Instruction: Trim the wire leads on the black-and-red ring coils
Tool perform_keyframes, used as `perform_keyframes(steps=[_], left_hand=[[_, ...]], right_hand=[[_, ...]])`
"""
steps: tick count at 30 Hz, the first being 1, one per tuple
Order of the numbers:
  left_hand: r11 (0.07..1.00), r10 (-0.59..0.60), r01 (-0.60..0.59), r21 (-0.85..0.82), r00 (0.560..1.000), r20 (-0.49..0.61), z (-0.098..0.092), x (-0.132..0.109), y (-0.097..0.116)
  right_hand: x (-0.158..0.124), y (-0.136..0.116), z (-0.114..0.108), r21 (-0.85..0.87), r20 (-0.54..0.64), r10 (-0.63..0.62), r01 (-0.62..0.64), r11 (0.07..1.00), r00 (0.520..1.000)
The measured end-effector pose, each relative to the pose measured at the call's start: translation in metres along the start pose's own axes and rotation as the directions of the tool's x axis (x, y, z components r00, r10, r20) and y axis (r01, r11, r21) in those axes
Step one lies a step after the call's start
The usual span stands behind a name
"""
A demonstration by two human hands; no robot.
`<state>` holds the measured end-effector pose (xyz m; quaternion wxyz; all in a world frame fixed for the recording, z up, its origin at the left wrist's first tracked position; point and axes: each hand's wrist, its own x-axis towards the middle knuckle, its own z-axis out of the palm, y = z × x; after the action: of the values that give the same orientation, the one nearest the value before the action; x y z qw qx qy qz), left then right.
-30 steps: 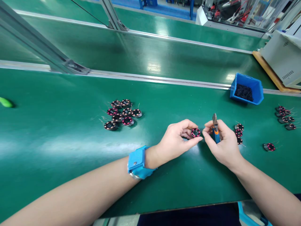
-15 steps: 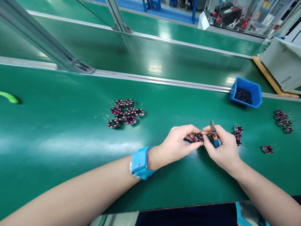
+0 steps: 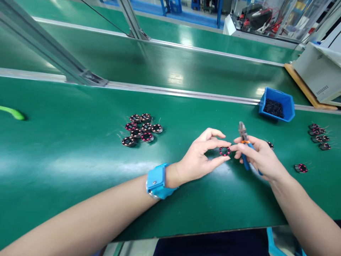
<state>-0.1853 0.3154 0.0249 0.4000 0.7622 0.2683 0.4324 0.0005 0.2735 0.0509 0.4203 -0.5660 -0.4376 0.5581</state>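
My left hand (image 3: 201, 156), with a blue strap on its wrist, pinches a small round motor stator (image 3: 225, 151) between thumb and index finger. Pink windings ring the stator's dark centre, and its other fingers stand apart from it. In my right hand (image 3: 262, 158) is a pair of cutting pliers (image 3: 245, 140) with blue and orange handles. The metal jaws point up and away from me. A right fingertip reaches the stator's right edge; whether it holds a wire there is too small to tell. Just behind the right hand, another stator (image 3: 270, 145) shows partly.
On the left lies a cluster of several stators (image 3: 141, 131) with thin wire leads. More stators (image 3: 318, 137) sit at the far right, and a single stator (image 3: 301, 168) nearer. A blue bin (image 3: 289, 106) holds small black pieces. A metal rail (image 3: 181, 93) crosses behind.
The pliers have shifted in my right hand, with the jaws raised and the handles now showing apart. My left upper fingers have spread off the stator, leaving a lighter pinch.
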Motion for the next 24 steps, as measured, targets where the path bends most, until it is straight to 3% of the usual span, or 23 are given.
perform_keyframes(steps=[3, 5, 8, 11, 15, 20, 24], left_hand=[[0.997, 0.070, -0.064, -0.047, 0.987, 0.144, -0.001, 0.000, -0.001], [0.996, 0.067, -0.057, -0.068, 0.986, 0.154, -0.002, 0.000, -0.001], [0.995, -0.077, 0.082, -0.051, 0.993, 0.085, -0.003, -0.001, 0.001], [0.966, -0.248, 0.253, -0.052, 0.965, 0.086, -0.003, -0.001, 0.005], [0.896, -0.374, 0.387, -0.220, 0.922, 0.098, 0.000, 0.001, 0.006], [0.827, -0.391, 0.427, -0.366, 0.904, 0.171, 0.004, 0.001, 0.004], [0.820, -0.345, 0.404, -0.407, 0.914, 0.212, 0.002, 0.001, 0.005]], right_hand=[[0.003, 0.002, -0.003, 0.026, 0.128, 0.079, -0.083, 0.996, 0.989], [0.002, 0.004, 0.000, 0.062, 0.120, 0.065, -0.072, 0.995, 0.991], [0.000, 0.006, 0.006, 0.123, 0.032, 0.045, -0.048, 0.991, 0.998], [-0.002, 0.006, 0.011, 0.112, -0.008, 0.003, -0.002, 0.994, 1.000], [-0.004, 0.009, 0.013, 0.079, -0.004, -0.063, 0.063, 0.995, 0.998], [-0.005, 0.017, 0.016, 0.129, 0.080, -0.047, 0.036, 0.991, 0.996], [-0.006, 0.019, 0.020, 0.199, 0.086, 0.024, -0.041, 0.979, 0.996]])
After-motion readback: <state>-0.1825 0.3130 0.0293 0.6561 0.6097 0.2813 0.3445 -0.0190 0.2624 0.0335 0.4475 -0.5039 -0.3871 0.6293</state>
